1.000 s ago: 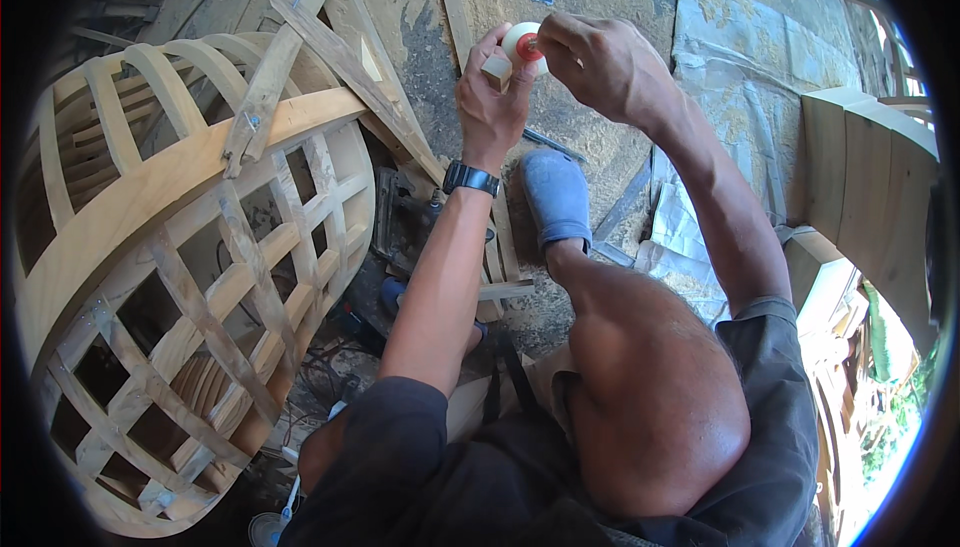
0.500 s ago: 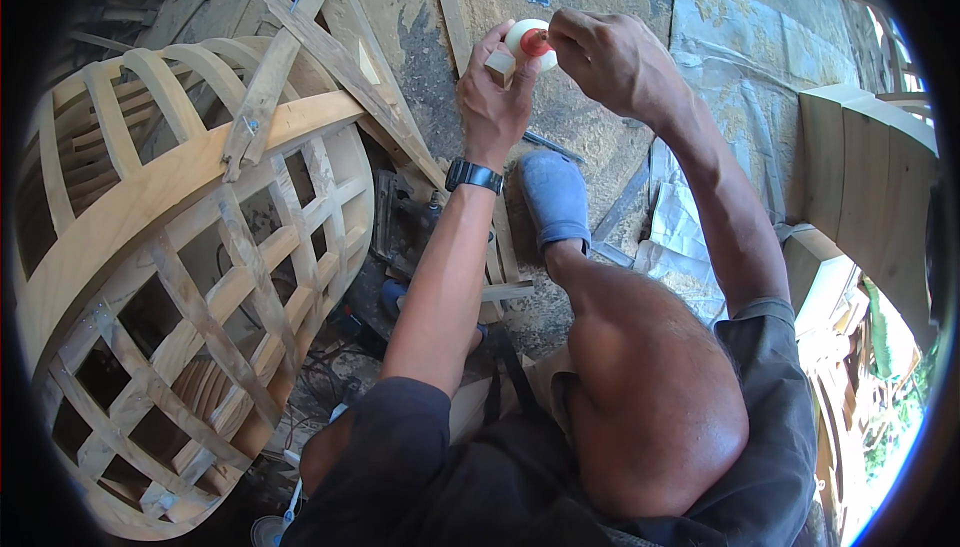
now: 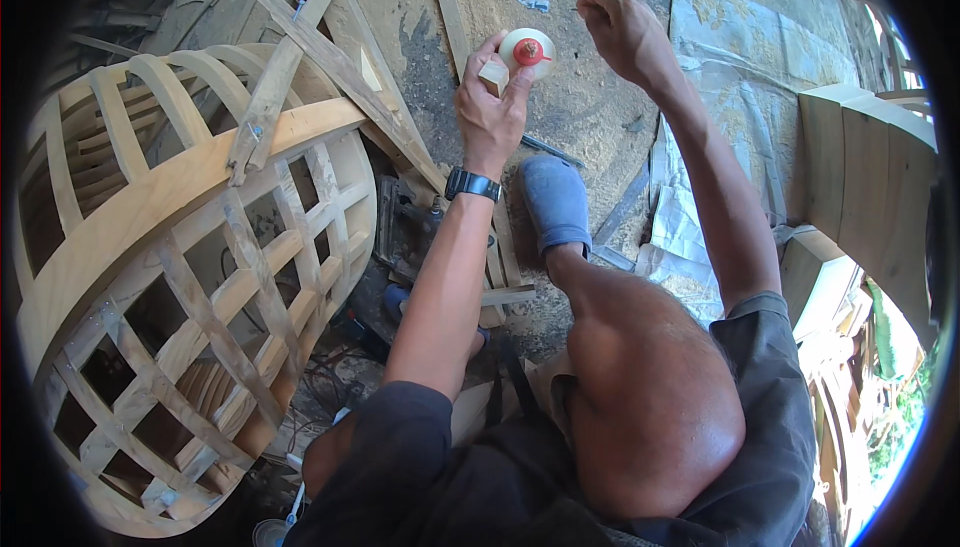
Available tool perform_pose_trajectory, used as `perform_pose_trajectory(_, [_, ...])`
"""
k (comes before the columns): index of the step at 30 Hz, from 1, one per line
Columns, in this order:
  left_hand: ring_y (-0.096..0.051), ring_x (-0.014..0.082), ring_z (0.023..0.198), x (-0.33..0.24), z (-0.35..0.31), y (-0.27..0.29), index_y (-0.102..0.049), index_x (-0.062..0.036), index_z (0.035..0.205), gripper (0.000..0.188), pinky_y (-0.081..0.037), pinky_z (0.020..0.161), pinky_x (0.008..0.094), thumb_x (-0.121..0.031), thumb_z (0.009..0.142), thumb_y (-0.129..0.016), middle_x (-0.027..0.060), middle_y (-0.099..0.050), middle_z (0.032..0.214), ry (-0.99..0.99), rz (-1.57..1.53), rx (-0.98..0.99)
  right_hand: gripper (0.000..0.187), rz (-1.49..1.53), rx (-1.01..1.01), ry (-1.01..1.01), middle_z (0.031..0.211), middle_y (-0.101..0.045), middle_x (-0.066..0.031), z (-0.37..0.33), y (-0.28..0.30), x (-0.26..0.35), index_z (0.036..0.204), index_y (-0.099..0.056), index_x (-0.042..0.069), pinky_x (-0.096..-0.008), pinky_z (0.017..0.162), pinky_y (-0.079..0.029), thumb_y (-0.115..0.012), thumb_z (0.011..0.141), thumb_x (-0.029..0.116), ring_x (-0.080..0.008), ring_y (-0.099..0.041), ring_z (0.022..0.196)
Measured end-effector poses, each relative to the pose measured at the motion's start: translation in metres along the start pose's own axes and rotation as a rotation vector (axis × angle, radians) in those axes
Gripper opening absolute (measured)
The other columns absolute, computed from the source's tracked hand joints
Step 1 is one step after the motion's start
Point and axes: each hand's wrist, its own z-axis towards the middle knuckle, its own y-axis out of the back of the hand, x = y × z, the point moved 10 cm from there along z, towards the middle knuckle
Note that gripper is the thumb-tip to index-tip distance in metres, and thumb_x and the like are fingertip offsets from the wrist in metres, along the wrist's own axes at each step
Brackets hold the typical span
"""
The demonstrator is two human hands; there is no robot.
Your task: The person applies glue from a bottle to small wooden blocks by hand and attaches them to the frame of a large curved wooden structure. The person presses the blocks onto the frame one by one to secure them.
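Note:
My left hand (image 3: 488, 119), with a black watch at its wrist, is closed around a white bottle with a red cap (image 3: 528, 51), seen from its top end. A brownish crust sits at the middle of the cap. In the same hand, between thumb and fingers, rests a small pale wood block (image 3: 493, 76). Up and to the right of the bottle, apart from it, is my right hand (image 3: 630, 39). Its fingers are pinched together, and a tiny dark tip shows at them; what it is I cannot make out.
A large curved wooden lattice frame (image 3: 190, 172) fills the left side, with loose slats (image 3: 320, 52) leaning across it. Flattened grey sheeting (image 3: 740, 77) lies on the sawdust-covered floor. Curved wooden pieces (image 3: 865, 147) stand at the right. My foot in a blue clog (image 3: 555, 197) is below the hands.
My right hand has drawn away from the red cap, up and to the right, uncovering the cap's top. My left hand still holds the bottle and block, shifted slightly.

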Motion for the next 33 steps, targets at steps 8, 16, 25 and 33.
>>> perform_pose_trajectory(8, [-0.062,0.0242,0.11,0.0,0.004,-0.003,-0.054,0.0037,0.126,0.047,-0.05,0.094,0.0353,-0.022,0.091,-0.072,0.0198,-0.06,0.126,0.01,-0.006,0.032,0.029,0.429,0.018,-0.354,0.085,-0.072,-0.0165,-0.018,-0.071,-0.094,0.107,-0.065,-0.001,-0.038,0.075,-0.053,-0.061,0.091,0.023,-0.0285,-0.071,0.08])
perform_pose_trajectory(16, [-0.061,0.0244,0.111,-0.008,0.001,0.001,-0.049,0.0011,0.108,0.037,-0.049,0.094,0.035,-0.02,0.09,-0.073,0.0234,-0.057,0.133,0.017,-0.009,0.055,0.058,0.798,0.097,-0.878,0.079,-0.067,-0.0144,-0.091,-0.12,-0.091,0.119,-0.053,-0.006,-0.0284,0.053,-0.049,-0.057,0.098,0.048,-0.0179,-0.063,0.063])
perform_pose_trajectory(25, [-0.058,0.0237,0.113,-0.008,-0.016,0.0,-0.048,0.0001,0.098,0.034,-0.046,0.097,0.0357,-0.018,0.089,-0.075,0.0256,-0.056,0.133,0.006,0.04,0.07,0.046,2.017,0.051,-0.976,0.105,-0.063,-0.0155,-0.079,-0.183,-0.008,0.116,-0.052,0.005,-0.0408,0.073,-0.063,-0.053,0.099,0.048,-0.0267,-0.069,0.091])
perform_pose_trajectory(33, [-0.054,0.0266,0.121,-0.112,-0.018,0.036,-0.045,-0.0032,0.099,0.029,-0.041,0.104,0.039,-0.012,0.091,-0.071,0.028,-0.053,0.135,-0.246,-0.05,-0.026,0.024,2.141,-0.118,-0.747,0.099,-0.061,-0.0091,-0.045,-0.091,0.077,0.109,-0.053,0.01,-0.0415,0.077,-0.06,-0.055,0.099,0.032,-0.0235,-0.065,0.089])
